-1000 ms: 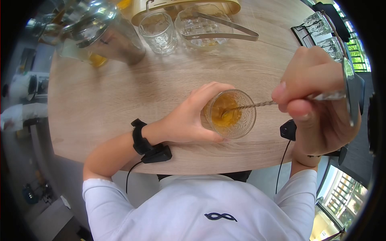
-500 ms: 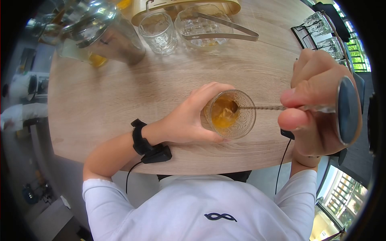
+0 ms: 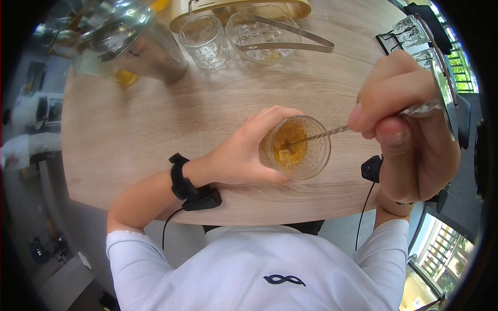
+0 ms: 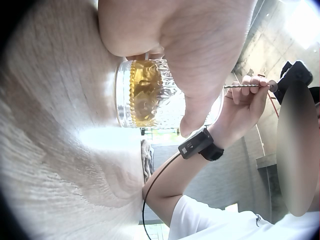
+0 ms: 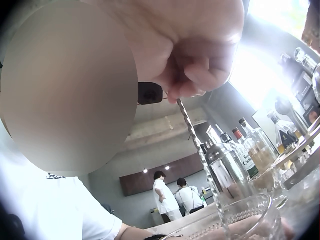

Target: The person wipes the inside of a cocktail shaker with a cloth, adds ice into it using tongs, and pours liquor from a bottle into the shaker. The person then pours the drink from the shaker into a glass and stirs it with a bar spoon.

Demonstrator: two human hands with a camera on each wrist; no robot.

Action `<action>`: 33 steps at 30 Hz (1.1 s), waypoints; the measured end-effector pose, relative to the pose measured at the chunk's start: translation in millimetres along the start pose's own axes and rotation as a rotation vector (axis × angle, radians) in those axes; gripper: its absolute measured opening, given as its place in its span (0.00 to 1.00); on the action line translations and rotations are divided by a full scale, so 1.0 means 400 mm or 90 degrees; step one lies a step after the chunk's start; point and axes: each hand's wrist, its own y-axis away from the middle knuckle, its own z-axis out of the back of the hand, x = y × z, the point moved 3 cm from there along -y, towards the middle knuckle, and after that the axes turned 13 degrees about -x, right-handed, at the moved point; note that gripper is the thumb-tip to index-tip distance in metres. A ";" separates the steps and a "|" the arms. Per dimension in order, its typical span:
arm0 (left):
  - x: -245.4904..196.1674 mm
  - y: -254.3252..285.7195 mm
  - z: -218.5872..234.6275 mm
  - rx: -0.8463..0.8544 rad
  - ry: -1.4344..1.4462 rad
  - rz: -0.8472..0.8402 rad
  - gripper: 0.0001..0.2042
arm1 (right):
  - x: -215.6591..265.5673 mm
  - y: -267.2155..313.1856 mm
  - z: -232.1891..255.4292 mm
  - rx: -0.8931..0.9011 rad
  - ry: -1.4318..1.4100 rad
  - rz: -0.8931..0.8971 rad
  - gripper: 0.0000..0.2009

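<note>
A patterned glass (image 3: 317, 155) holding amber liquid and ice stands upright on the table, the left hand (image 3: 249, 150) curled round its side. Pinched between thumb and fingers of the right hand (image 3: 410, 124) is a twisted metal spoon (image 3: 337, 130), its shaft slanting down into the glass. In the left wrist view the amber liquid (image 4: 146, 92) fills the lower part of the glass, with the left hand (image 4: 190, 45) around its upper part. The right wrist view has the twisted shaft (image 5: 197, 142) running down from the right hand (image 5: 195, 55).
At the back stand an empty glass (image 3: 203, 44), an ice bowl (image 3: 244, 33) with metal tongs (image 3: 290, 45) across it, and a metal shaker (image 3: 155, 52) at the left. A rack with glasses (image 3: 410, 33) is at the back right. Bottles (image 5: 257, 147) and two people appear in the right wrist view.
The right hand has shifted about, turning the spoon's shaft to different angles, and the ice in the liquid has moved. The left hand and the glass have stayed in place.
</note>
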 end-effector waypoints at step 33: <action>-0.012 -0.007 0.008 -0.023 -0.087 -0.110 0.46 | 0.012 -0.004 0.010 -0.077 0.020 -0.007 0.17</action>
